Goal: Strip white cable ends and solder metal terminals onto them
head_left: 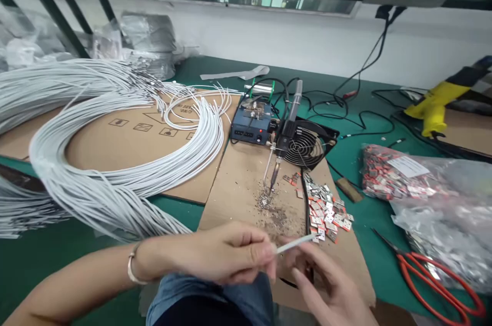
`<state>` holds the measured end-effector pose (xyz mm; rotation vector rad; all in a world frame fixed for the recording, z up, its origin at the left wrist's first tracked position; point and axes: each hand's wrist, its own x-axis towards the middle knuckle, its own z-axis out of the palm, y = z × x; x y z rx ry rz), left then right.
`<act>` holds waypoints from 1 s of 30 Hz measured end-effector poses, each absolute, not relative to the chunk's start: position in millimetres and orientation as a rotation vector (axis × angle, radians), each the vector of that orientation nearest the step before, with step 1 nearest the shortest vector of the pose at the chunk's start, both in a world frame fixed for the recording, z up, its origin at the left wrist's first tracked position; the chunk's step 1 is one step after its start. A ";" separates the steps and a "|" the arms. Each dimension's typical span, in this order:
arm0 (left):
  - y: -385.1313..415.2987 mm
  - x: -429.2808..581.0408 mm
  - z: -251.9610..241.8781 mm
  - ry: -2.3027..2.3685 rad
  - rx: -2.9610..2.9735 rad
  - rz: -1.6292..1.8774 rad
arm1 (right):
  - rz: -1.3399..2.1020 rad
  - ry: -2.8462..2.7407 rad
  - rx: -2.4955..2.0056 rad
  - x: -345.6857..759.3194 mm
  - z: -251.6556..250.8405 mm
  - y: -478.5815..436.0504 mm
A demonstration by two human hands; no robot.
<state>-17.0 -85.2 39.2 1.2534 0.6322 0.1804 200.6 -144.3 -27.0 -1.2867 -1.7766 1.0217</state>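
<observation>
1. Far left, the bundle of white cables (115, 182) lies coiled on cardboard, a big stock with no fittings visible.
2. Low centre, the left hand (226, 254) pinches one white cable (294, 244) between thumb and fingers. Its tip is bare, nothing attached yet.
3. The right hand (326, 285) hangs just under that tip, fingers loosely spread; contact is unclear.
4. Beyond, the soldering iron (282, 146) sits parked, and the pile of connectors (326, 208) lies loose.
</observation>
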 end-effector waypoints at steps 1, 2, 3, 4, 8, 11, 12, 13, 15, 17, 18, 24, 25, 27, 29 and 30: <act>-90.2 -15.1 32.1 0.671 1.203 0.151 | 1.096 -1.656 -1.253 190.2 -25.5 -143.2; -94.0 -15.4 26.0 0.711 1.170 0.116 | 1.163 -1.547 -1.226 181.4 -24.5 -141.8; -96.9 -17.3 21.6 0.742 1.154 0.072 | 1.219 -1.453 -1.223 174.6 -23.9 -140.0; -98.9 -20.1 18.9 0.763 1.140 0.022 | 1.277 -1.378 -1.219 169.7 -23.7 -138.1; -104.6 -28.9 17.5 0.793 1.082 -0.099 | 1.472 -1.215 -1.194 163.1 -23.9 -131.9; -108.0 -28.0 13.0 0.797 1.061 -0.048 | 1.528 -1.185 -1.118 162.1 -23.1 -131.2; -108.3 -27.1 10.0 0.786 1.047 -0.037 | 1.510 -1.187 -1.114 161.9 -22.6 -131.6; -107.9 -26.4 6.6 0.771 1.030 -0.034 | 1.478 -1.195 -1.128 161.8 -22.2 -132.2; -105.9 -26.3 0.3 0.732 1.003 -0.041 | 1.404 -1.221 -1.184 162.2 -21.7 -133.4; -103.6 -27.9 -3.5 0.693 0.989 -0.053 | 1.370 -1.256 -1.215 163.0 -21.6 -133.9; -102.9 -28.9 -4.4 0.677 0.984 -0.063 | 1.377 -1.271 -1.209 163.5 -21.6 -133.8; -110.9 -21.6 -7.8 0.739 0.959 0.166 | 1.494 -1.426 -1.155 163.4 -19.8 -131.3; -112.8 -18.8 -9.8 0.756 0.950 0.265 | 1.488 -1.466 -1.159 162.7 -19.3 -131.4; -115.3 -14.4 -14.0 0.763 0.933 0.382 | 1.446 -1.523 -1.155 160.5 -18.9 -132.5; -115.7 -13.4 -16.8 0.759 0.955 0.377 | 1.412 -1.504 -1.115 156.5 -19.7 -134.2; -115.4 -14.0 -17.3 0.766 0.988 0.358 | 1.416 -1.442 -1.083 153.9 -20.5 -134.9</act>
